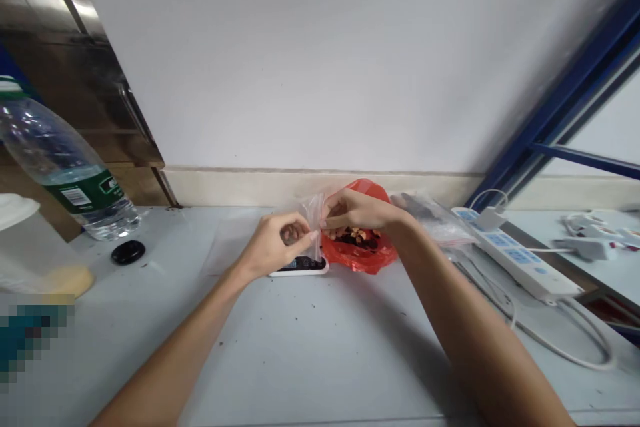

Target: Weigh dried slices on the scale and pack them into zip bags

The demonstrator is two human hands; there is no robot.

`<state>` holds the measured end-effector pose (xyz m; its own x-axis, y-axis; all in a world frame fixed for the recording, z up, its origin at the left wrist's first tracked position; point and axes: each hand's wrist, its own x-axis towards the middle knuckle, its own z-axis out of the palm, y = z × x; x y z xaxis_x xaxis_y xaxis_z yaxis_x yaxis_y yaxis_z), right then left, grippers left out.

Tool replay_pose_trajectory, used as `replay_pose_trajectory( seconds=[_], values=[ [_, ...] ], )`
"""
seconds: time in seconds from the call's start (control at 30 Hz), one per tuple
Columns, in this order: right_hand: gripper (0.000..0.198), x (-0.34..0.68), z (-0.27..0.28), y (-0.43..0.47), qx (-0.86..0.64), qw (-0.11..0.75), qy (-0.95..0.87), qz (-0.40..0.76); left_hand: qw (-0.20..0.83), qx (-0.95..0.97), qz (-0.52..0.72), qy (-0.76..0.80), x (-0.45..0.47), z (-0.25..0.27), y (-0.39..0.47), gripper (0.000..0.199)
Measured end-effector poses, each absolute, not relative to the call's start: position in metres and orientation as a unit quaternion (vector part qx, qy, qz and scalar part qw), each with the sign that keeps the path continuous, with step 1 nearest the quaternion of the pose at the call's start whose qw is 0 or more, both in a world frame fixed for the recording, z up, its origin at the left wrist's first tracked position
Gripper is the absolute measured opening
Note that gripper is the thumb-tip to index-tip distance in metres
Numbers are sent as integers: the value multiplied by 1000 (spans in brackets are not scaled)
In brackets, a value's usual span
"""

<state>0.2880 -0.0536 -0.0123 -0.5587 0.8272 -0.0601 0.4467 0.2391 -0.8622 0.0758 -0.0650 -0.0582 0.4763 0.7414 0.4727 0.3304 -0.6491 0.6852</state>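
Between my two hands a small clear plastic bag hangs upright, pinched at its upper edges. My left hand is closed on its left side, thumb against fingers. On the other side, my right hand pinches the bag near its top. Right below the bag lies a white-rimmed device with a dark face, partly covered by the bag and my left hand. An open red plastic bag sits behind and under my right hand, with dark and tan dried pieces inside.
At the left stand a large water bottle, a whitish container and a round black lid. To the right are clear plastic bags, a white power strip and loose cables. A wall rises behind the grey table.
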Motion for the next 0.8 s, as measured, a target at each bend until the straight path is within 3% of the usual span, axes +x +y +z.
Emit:
replay_pose_trajectory(
  seconds=[0.43,0.8],
  values=[
    [22,281,-14,-57,-395,206,-762,470,367,786,373,329,73,-65,-59,22],
    [18,275,-9,-64,-449,198,-769,410,334,783,392,348,76,-68,-61,20]
  ],
)
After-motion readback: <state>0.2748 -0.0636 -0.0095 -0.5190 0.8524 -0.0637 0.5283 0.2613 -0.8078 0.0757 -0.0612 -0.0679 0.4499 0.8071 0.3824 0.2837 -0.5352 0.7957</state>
